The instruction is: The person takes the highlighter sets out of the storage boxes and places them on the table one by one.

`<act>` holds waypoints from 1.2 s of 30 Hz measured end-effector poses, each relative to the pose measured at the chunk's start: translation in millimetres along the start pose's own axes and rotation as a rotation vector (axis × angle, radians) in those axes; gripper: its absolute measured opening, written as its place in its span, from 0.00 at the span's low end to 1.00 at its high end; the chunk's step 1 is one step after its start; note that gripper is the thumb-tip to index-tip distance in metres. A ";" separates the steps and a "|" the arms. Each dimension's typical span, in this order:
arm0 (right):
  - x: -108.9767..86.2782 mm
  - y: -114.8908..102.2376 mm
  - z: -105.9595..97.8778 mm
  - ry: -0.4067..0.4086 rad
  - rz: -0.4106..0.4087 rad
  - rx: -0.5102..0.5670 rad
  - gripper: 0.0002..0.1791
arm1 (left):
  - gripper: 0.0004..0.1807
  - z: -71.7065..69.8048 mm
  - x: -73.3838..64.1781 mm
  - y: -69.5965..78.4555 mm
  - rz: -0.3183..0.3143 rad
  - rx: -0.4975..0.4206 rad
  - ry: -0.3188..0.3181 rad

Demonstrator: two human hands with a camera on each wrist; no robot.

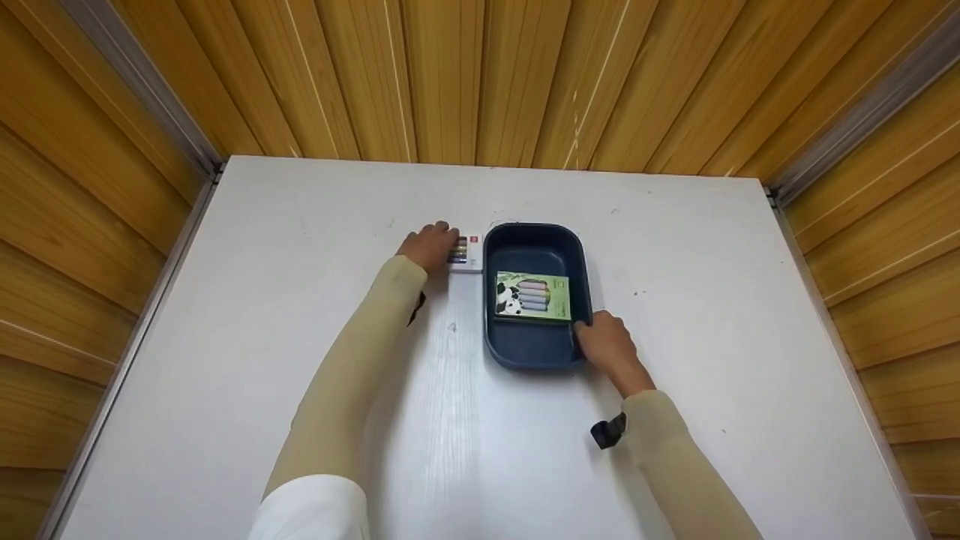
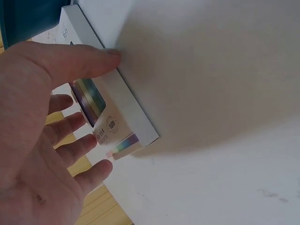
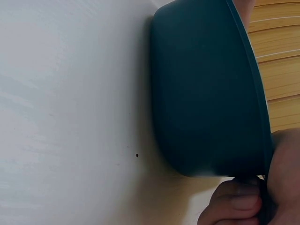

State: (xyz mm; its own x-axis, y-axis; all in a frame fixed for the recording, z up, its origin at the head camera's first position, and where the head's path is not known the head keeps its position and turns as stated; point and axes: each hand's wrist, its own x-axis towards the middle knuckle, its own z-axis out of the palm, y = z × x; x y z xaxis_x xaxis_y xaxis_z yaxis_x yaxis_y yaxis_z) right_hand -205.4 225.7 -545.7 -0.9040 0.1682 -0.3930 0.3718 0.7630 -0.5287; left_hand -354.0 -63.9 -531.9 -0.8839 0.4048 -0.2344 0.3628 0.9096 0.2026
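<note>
A white box of coloured sticks (image 1: 474,255) lies flat on the table against the left side of a dark blue rectangular basin (image 1: 525,352). My left hand (image 1: 431,246) covers the box's left part. In the left wrist view, the thumb (image 2: 89,61) lies along one long side of the white box (image 2: 133,105), with the other fingers at its opposite side. At the basin's lower right, my right hand (image 1: 609,345) pinches the rim between thumb and curled fingers. Inside the basin rests a green box with pandas and pastel sticks printed on it (image 1: 533,297).
The white table (image 1: 712,300) carries small dark specks and scuffs. Wood-look panel walls (image 1: 480,82) stand behind it and on both sides. A black strap piece (image 1: 607,431) hangs at the right wrist.
</note>
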 end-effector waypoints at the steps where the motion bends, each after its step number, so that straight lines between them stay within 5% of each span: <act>1: 0.0 -0.1 -0.2 -0.002 0.002 -0.001 0.23 | 0.25 -0.1 -0.5 -0.1 -0.001 0.000 -0.001; 23: 1.2 1.8 2.1 -0.002 0.007 -0.015 0.23 | 0.24 4.3 -17.4 -1.5 0.082 0.081 -0.007; 36: 1.7 1.0 -0.2 0.013 -0.009 -0.025 0.24 | 0.32 1.1 -24.0 -1.0 0.134 0.098 0.017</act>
State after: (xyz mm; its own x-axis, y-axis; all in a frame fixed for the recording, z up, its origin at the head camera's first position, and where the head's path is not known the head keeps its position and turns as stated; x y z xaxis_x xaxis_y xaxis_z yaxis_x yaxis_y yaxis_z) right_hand -206.6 226.9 -546.7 -0.9099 0.1692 -0.3788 0.3587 0.7797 -0.5133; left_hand -332.8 -74.5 -527.5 -0.8302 0.5221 -0.1955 0.5039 0.8528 0.1374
